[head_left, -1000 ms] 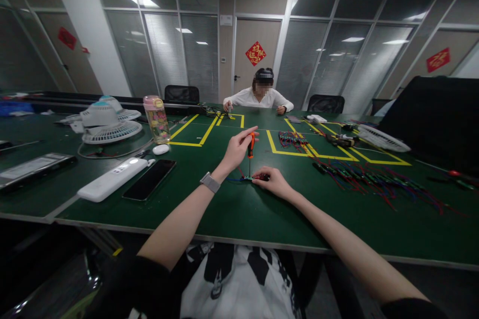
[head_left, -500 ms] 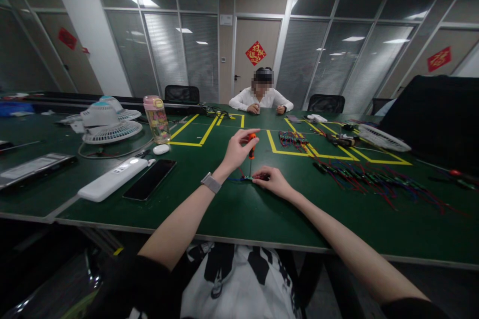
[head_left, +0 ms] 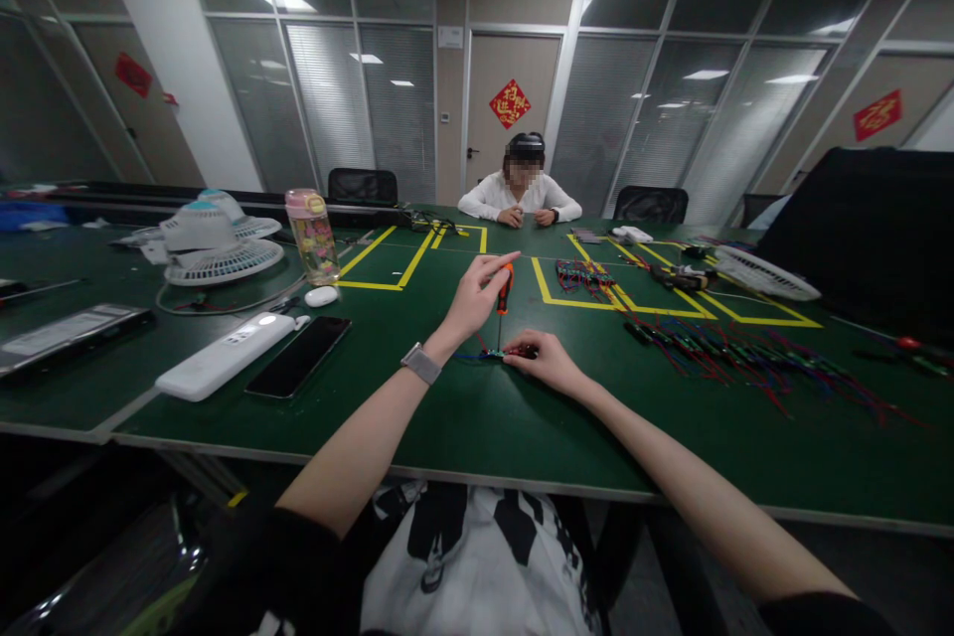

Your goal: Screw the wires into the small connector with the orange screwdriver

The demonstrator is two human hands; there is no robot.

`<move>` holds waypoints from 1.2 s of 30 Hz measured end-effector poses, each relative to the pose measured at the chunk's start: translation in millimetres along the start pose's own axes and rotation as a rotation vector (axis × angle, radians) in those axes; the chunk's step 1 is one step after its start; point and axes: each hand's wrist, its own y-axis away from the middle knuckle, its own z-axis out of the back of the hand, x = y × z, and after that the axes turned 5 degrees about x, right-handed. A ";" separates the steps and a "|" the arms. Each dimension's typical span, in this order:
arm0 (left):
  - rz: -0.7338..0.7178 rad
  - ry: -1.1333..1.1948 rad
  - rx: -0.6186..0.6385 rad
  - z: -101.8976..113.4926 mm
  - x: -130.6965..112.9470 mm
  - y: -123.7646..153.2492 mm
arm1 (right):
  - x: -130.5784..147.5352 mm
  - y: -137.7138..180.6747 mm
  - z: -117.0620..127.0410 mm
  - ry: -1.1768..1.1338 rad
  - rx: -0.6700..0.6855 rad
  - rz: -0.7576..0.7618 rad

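An orange and black screwdriver (head_left: 505, 290) stands nearly upright, its shaft running down to a small green circuit board (head_left: 493, 354) on the table. My left hand (head_left: 474, 296) has the top of the handle between thumb and fingers, the index finger stretched out past it. Low at the board's right end, my right hand (head_left: 548, 361) pinches the board against the table with thumb and fingertips. Red and blue wires come off the board's left side. Where the screwdriver's tip meets the board is too small to make out.
Wired circuit boards (head_left: 737, 358) lie in a row at right, with another bunch (head_left: 585, 280) beyond. At left are a phone (head_left: 298, 358), a white power strip (head_left: 228, 358), a bottle (head_left: 313, 238) and fans (head_left: 216, 243). A person (head_left: 522, 184) sits opposite.
My left hand's fingers have shifted slightly on the screwdriver handle, which leans a little more to the right. My right hand and the board stay put. The person opposite has brought their hands closer together.
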 end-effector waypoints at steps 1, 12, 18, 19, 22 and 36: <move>0.012 0.024 0.012 0.1 -0.5 -0.3 | 0.2 0.0 0.1 0.001 0.001 -0.003; 0.011 0.005 -0.006 -1.2 5.4 -0.6 | -0.5 0.3 -1.1 -0.007 -0.001 -0.004; 0.011 0.022 -0.030 -2.6 7.4 0.3 | -2.4 0.2 -1.9 -0.004 -0.012 0.002; -0.007 -0.009 -0.043 -2.7 7.4 0.8 | -2.3 0.1 -2.1 -0.004 -0.012 0.002; -0.025 -0.025 -0.031 -2.7 6.9 1.4 | -0.5 0.0 -2.2 -0.012 -0.012 -0.007; 0.018 0.084 0.013 -1.7 4.4 0.3 | 7.3 0.4 -0.7 0.000 -0.024 -0.020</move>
